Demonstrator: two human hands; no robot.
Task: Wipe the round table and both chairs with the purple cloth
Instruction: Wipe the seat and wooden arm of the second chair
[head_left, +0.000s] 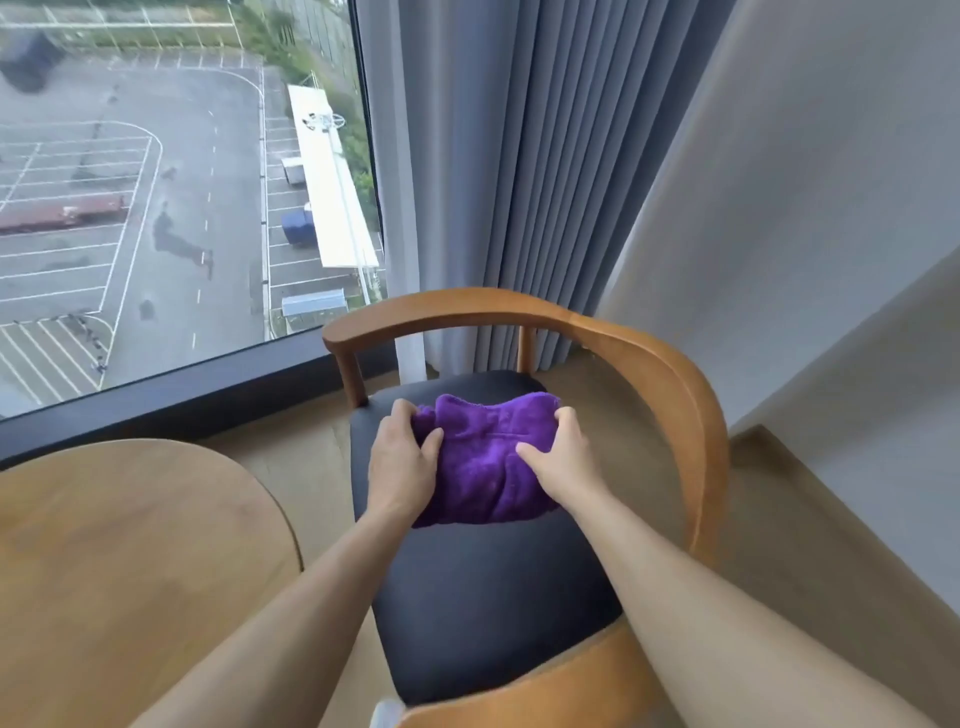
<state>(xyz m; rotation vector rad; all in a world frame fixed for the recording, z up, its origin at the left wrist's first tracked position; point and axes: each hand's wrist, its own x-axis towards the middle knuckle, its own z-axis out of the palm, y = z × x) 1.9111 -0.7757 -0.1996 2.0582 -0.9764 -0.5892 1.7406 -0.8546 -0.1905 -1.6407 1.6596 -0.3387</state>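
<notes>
Currently, the scene is set out by label.

Purple cloth: it is bunched up on the far half of the chair's dark seat, where it is held down from both sides.

Left hand: it is laid on the cloth's left edge; the fingers are curled over the far corner and the thumb is pressed into the fabric, so the cloth is gripped.

Right hand: it is placed on the cloth's right edge; the fingers are hooked over the far right corner and the thumb is laid across the top, so the cloth is gripped here too.

Chair: a black padded seat is framed by a curved wooden backrest, which is seen arching behind and to the right of the cloth.

Round table: its wooden top is seen at lower left, just beside the chair.

Window: a car park is shown far below.

Curtain: grey folds are hung behind the chair.
</notes>
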